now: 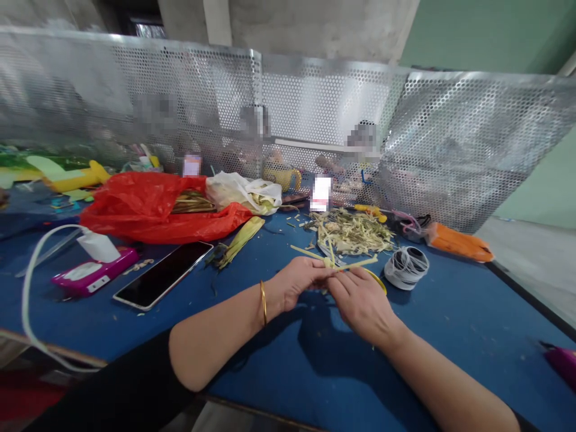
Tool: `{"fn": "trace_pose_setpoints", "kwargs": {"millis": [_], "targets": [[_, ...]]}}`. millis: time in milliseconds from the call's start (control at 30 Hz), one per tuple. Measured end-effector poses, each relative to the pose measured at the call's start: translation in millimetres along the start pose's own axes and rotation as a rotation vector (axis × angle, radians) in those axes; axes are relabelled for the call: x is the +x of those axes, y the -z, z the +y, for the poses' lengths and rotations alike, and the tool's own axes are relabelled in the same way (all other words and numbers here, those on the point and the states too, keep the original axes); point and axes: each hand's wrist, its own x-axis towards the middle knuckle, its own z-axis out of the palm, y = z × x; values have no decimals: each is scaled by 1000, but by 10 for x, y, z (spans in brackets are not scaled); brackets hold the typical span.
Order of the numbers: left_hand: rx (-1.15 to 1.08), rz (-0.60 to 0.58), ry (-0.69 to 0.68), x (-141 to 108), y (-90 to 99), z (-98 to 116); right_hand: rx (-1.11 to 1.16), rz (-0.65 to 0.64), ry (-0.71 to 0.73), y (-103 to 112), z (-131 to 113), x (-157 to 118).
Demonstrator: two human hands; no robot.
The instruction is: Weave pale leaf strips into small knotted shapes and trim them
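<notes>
Pale yellow-green strips [330, 262], crossed and joined at a small knot, stick out beyond my fingertips near the middle of the view. My left hand [297, 281], with a gold bangle on the wrist, pinches them from the left. From the right, my right hand [362, 300] has its fingers closed on the same strips, fingertips touching those of my left hand. Part of a yellow ring, perhaps a scissors handle, shows behind my right hand. A pile of dry plant shreds [355, 233] lies just beyond the hands.
A spool of grey-white cord [406, 268] stands right of my hands, near an orange packet [459, 242]. To the left are a phone [162, 276], a pink power strip [96, 273] and a red bag [130, 207]. A perforated metal screen [216, 108] crosses behind.
</notes>
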Motion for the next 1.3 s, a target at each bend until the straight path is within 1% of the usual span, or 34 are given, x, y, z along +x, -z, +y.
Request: {"fn": "trace_pose_setpoints", "kwargs": {"millis": [67,133,233,300,367,433,500,567,600,633,700,767,867,933,1000,1067,1133,1200,1267,1300], "targets": [[-1,1,-30,-2,7,10,63,42,-26,15,-2,-12],[2,36,-53,-5,7,9,123,61,22,48,-35,-17],[-18,61,-45,-11,-1,1,189,110,117,119,-107,-17],[-29,71,-45,-12,-2,-1,203,138,140,162,-128,-15],[-10,88,-51,-8,7,4,200,131,158,190,-104,-10],[25,116,-58,1,26,16,163,138,110,201,-33,-3],[36,127,-48,9,45,32,75,148,-51,199,65,8],[20,116,-16,11,55,48,-19,98,-224,188,162,18],[9,105,1,9,56,54,-45,48,-270,180,198,21],[3,97,16,5,53,58,-55,-6,-288,170,223,22],[7,93,33,-5,40,57,-43,-73,-274,146,234,19],[41,103,36,-14,22,44,-19,-101,-247,128,198,13],[108,121,4,-12,6,16,22,-134,-217,141,119,8],[131,127,-22,-1,11,6,86,-158,-230,181,91,13],[154,129,-31,12,27,9,215,-183,-293,226,102,25],[173,123,-32,20,47,22,454,-232,-438,251,147,38],[161,107,-25,23,64,42,804,-292,-646,240,209,46],[133,68,-5,18,75,61,1200,-312,-892,202,262,46],[119,4,14,7,75,71,1527,-271,-1095,154,286,39],[122,-33,23,-1,69,72,1641,-222,-1165,132,286,34]]}}
